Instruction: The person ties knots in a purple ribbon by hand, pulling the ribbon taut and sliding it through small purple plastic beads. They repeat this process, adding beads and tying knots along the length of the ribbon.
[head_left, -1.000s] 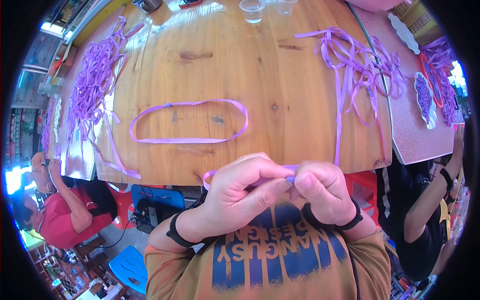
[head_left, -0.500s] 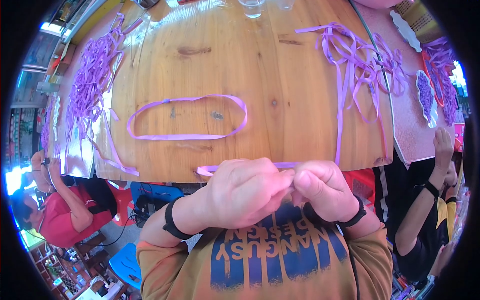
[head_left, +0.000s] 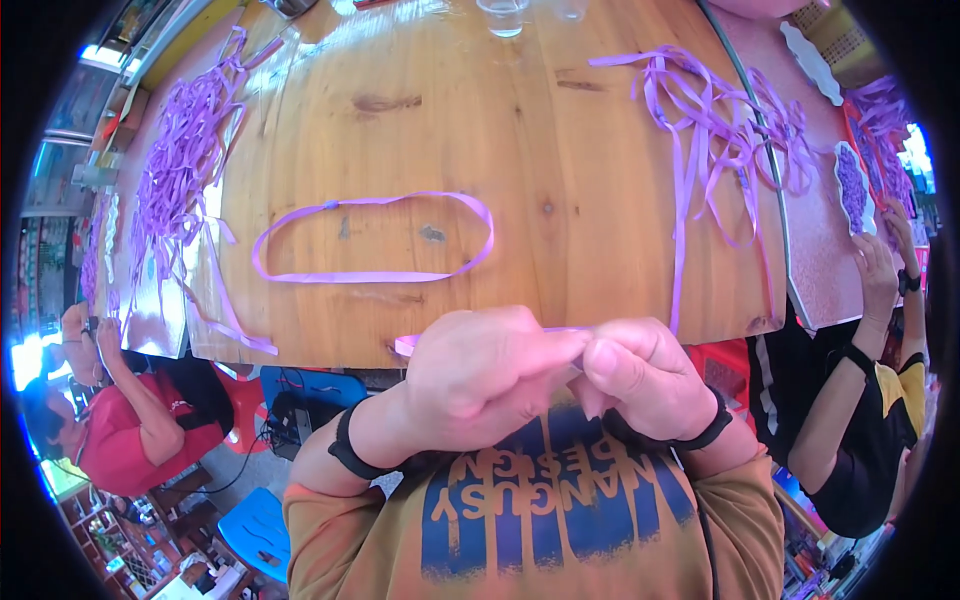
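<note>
Your left hand (head_left: 490,375) and right hand (head_left: 650,385) both pinch a narrow purple fabric ribbon (head_left: 404,346) at the near edge of the brown wooden table (head_left: 600,220). Farther, at left, lies an oval purple ribbon loop (head_left: 375,277).

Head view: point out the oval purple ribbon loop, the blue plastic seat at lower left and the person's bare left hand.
Oval purple ribbon loop (head_left: 365,277): head view, near strand.
Blue plastic seat (head_left: 256,524): head view, top surface.
Person's bare left hand (head_left: 480,375): head view, back of the hand.
</note>
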